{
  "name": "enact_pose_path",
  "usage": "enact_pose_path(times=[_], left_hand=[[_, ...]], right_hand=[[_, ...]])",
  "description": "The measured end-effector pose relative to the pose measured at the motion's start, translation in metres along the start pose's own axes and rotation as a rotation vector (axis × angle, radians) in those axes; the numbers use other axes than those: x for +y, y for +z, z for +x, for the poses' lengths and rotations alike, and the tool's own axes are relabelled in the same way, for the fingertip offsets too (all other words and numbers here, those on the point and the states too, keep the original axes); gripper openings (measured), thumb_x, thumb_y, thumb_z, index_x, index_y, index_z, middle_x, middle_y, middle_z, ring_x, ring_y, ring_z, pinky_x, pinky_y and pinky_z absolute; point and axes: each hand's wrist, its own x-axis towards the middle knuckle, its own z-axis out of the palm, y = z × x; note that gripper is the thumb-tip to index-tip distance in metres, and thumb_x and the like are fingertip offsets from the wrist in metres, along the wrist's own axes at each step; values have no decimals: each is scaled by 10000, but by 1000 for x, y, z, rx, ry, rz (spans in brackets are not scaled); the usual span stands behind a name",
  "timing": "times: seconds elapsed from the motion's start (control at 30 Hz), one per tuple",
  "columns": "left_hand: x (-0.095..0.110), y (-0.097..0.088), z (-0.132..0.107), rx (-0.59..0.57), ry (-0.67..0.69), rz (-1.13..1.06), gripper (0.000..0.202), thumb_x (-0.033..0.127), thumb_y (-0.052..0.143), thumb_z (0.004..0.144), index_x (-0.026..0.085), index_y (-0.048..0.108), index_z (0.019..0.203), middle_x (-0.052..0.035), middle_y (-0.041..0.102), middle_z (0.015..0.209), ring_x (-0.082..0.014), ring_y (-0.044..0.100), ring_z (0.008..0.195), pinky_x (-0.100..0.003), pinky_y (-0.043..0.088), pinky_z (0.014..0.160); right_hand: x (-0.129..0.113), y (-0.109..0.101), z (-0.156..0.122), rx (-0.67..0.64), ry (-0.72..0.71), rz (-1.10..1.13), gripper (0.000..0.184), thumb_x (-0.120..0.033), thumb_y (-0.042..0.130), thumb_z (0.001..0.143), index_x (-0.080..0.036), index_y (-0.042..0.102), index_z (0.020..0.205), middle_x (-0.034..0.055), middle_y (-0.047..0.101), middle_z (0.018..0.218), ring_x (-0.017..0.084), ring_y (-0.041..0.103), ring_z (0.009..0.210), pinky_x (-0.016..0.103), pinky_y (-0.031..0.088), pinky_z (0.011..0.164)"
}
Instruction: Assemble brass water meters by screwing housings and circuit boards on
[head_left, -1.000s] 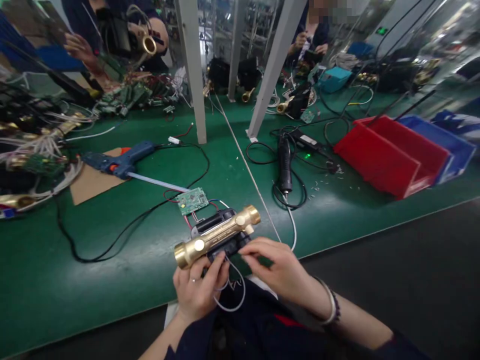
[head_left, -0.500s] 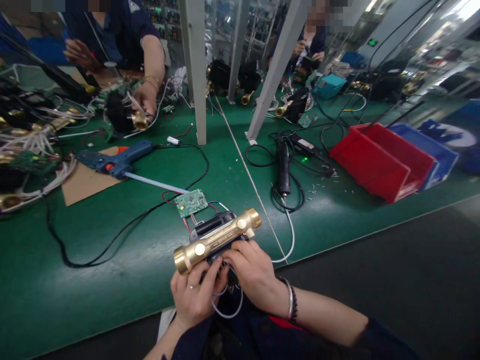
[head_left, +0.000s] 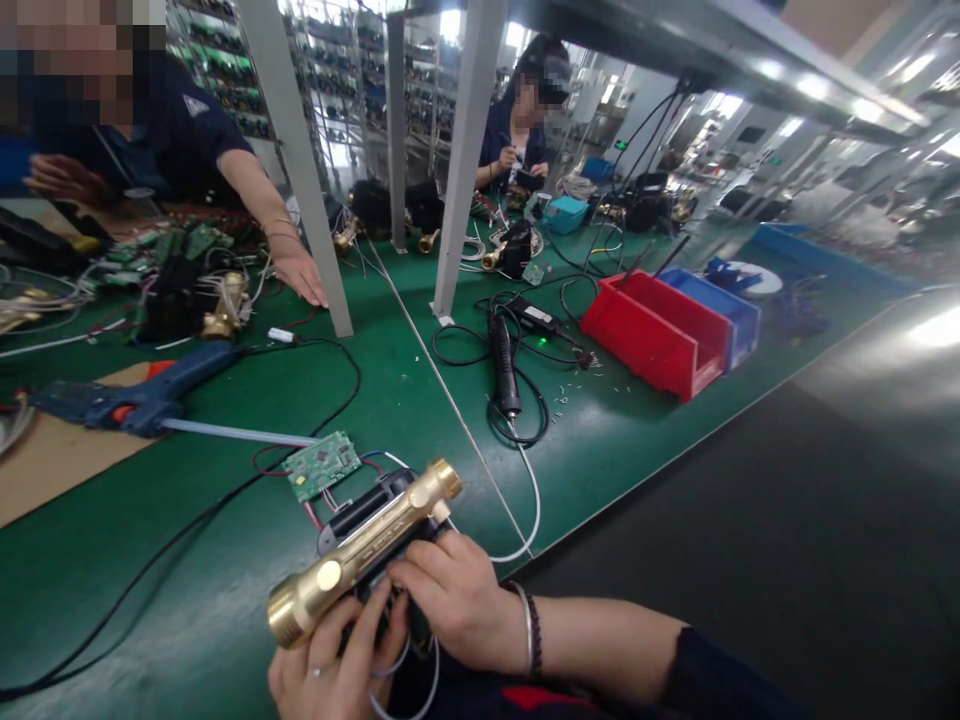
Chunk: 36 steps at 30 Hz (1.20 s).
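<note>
A brass pipe body (head_left: 360, 555) with a black housing (head_left: 360, 505) under it lies at the near edge of the green bench mat (head_left: 225, 600). My left hand (head_left: 330, 665) grips its near side from below, fingers curled round it and a white wire loop (head_left: 405, 690). My right hand (head_left: 450, 600) is closed on the black housing beside the brass, fingers pinched. A small green circuit board (head_left: 322, 465) joined by red and black wires lies just behind it.
A blue glue gun (head_left: 142, 400) lies on cardboard (head_left: 52, 460) at left. An electric screwdriver (head_left: 504, 365) with coiled cable lies mid-bench, with red (head_left: 652, 335) and blue bins (head_left: 724, 310) to its right. Grey posts (head_left: 307, 200) rise behind. Co-workers' hands (head_left: 300, 275) work beyond.
The view has swung up and right, so the brass part now sits lower left. My right hand has closed in on the housing; a co-worker's hand has set down a brass part and reached forward.
</note>
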Motion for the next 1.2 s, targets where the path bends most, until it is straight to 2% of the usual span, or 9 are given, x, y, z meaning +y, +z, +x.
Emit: enact_pose_path(times=[0.3, 0.43, 0.5, 0.57, 0.63, 0.73, 0.83, 0.97, 1.2], left_hand=[[4, -2, 7, -8, -22, 0, 94, 242, 716, 748, 207, 710, 836, -8, 601, 652, -136, 515, 581, -278, 367, 596], [0, 0, -4, -11, -12, -4, 216, 247, 780, 671, 237, 711, 875, 18, 611, 662, -116, 538, 583, -268, 385, 624], [0, 1, -6, -5, -20, -6, 237, 249, 786, 662, 258, 709, 886, 28, 618, 664, -110, 544, 578, -264, 391, 628], [1, 1, -6, 8, -38, 0, 240, 256, 783, 666, 274, 709, 894, 33, 622, 663, -110, 547, 576, -264, 393, 628], [2, 1, -5, 10, -60, 0, 238, 258, 780, 674, 269, 709, 901, 30, 621, 662, -113, 549, 578, -267, 395, 632], [6, -1, -3, -10, -93, -46, 192, 251, 756, 712, 235, 709, 897, 20, 614, 665, -114, 553, 598, -269, 399, 656], [12, -2, -2, -29, -198, -109, 108, 265, 671, 801, 226, 706, 895, 8, 609, 677, -118, 550, 624, -273, 388, 665], [16, -2, -5, -44, -261, -156, 129, 255, 650, 816, 229, 698, 933, -4, 618, 712, -134, 547, 645, -285, 386, 666], [22, -4, 1, -13, -303, -176, 156, 221, 698, 765, 218, 683, 919, -1, 610, 699, -146, 557, 643, -287, 404, 653]], right_hand=[[0, -17, -10, -54, -34, -27, 321, -146, 342, 935, -112, 566, 1161, 72, 645, 883, 181, 505, 661, 307, 432, 552], [34, -36, -7, 128, -101, 94, 267, -95, 414, 871, -167, 614, 1032, 43, 633, 822, 155, 528, 684, 273, 455, 603], [71, -47, 7, 270, 93, 106, 241, -99, 448, 844, -200, 633, 961, 48, 628, 858, 163, 557, 776, 297, 472, 708], [115, -54, 28, 320, 568, 107, 204, -179, 501, 823, -198, 643, 969, 81, 611, 986, 206, 545, 978, 375, 430, 908], [159, -55, 51, 318, 733, 115, 395, -207, 582, 745, -123, 578, 1132, 159, 535, 1165, 270, 470, 1134, 461, 348, 1004], [206, -48, 76, 262, 893, 217, 618, -175, 706, 550, -87, 553, 1141, 141, 584, 1031, 275, 550, 993, 453, 428, 918], [222, -50, 87, 227, 980, 377, 427, -151, 678, 492, -120, 614, 914, 31, 596, 727, 200, 576, 690, 361, 503, 699], [206, -84, 93, 283, 932, 633, 140, -248, 578, 535, -176, 560, 654, -11, 512, 550, 141, 490, 489, 276, 441, 471], [83, -142, 91, 858, 466, 1012, 441, -214, 688, 516, -328, 603, 933, -80, 501, 731, 84, 503, 610, 224, 480, 598]])
